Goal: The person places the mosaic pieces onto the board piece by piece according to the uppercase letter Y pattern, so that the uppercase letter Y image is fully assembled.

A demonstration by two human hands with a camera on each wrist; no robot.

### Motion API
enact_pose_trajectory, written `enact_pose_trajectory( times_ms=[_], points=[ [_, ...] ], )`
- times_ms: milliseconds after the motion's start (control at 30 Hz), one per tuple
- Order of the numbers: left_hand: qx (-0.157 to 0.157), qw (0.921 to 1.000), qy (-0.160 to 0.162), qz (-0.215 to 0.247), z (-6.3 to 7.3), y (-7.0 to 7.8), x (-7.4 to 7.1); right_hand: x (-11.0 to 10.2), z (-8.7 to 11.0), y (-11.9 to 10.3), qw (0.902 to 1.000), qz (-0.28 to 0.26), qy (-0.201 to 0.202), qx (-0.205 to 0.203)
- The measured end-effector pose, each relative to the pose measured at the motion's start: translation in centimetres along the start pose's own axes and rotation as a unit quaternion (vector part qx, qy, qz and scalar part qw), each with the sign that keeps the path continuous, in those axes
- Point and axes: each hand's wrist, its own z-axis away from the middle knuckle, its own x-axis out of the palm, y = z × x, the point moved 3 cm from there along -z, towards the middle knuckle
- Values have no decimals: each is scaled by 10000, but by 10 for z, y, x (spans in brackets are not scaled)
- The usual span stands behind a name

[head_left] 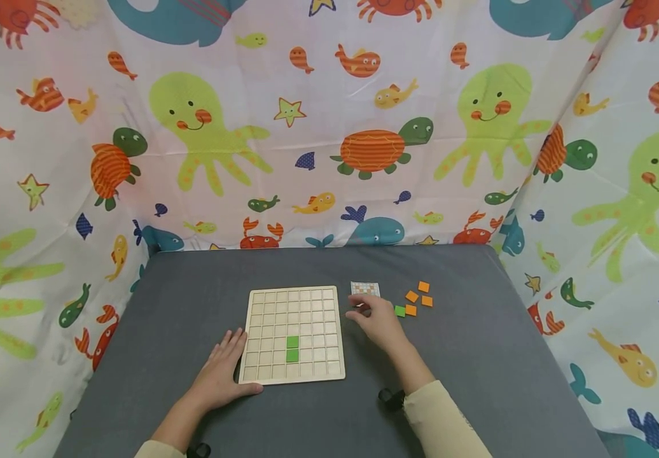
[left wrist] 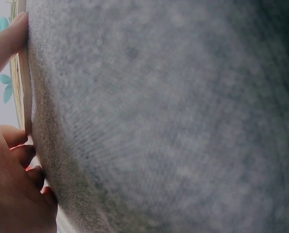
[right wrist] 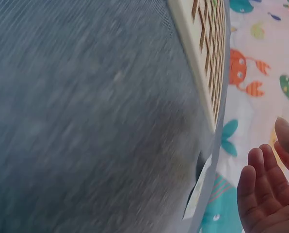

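A square wooden grid board (head_left: 312, 321) lies on the table, with two green square tiles (head_left: 292, 348) in neighbouring cells near its front middle. My left hand (head_left: 219, 375) rests against the board's left side, fingers stretched along that edge and thumb at the front left corner. In the left wrist view, the thumb and fingertips (left wrist: 25, 155) meet the board's rim. My right hand (head_left: 378, 321) hovers just right of the board with loosely bent fingers, and no tile shows between them. Part of a small printed grid card (head_left: 366, 288) shows behind it.
Several orange tiles (head_left: 423, 287) and a green tile (head_left: 400, 311) lie loose to the right of my right hand. A grey cloth (head_left: 478, 356) covers the table. Sea-animal curtains (head_left: 318, 146) rise behind and on both sides.
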Motion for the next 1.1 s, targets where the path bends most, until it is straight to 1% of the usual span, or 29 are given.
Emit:
enact_pose_trajectory(
  times_ms=[100, 333, 467, 567, 700, 833, 967, 1100],
  points=[
    [-22, 10000, -41, 11, 0, 1, -1, -8, 3, 12, 9998, 37, 113, 154],
    [-74, 9999, -67, 68, 0, 0, 0, -29, 12, 41, 9970, 232, 327, 666],
    [-67, 10000, -38, 25, 0, 0, 1, -42, 16, 58, 9944, 385, 532, 832],
    [-51, 10000, -42, 31, 0, 1, 1, -51, 19, 67, 9925, 444, 570, 984],
    [-37, 10000, -59, 36, 0, 1, 0, -59, 23, 74, 9896, 584, 573, 1182],
    [-44, 10000, -81, 35, 0, 0, 0, -62, 25, 80, 9861, 805, 643, 1301],
    [-22, 10000, -74, 2, 0, 0, 0, -63, 26, 84, 9848, 895, 633, 1347],
    [2, 10000, -39, 21, 0, -1, 0, -62, 23, 84, 9840, 980, 527, 1394]
  ],
)
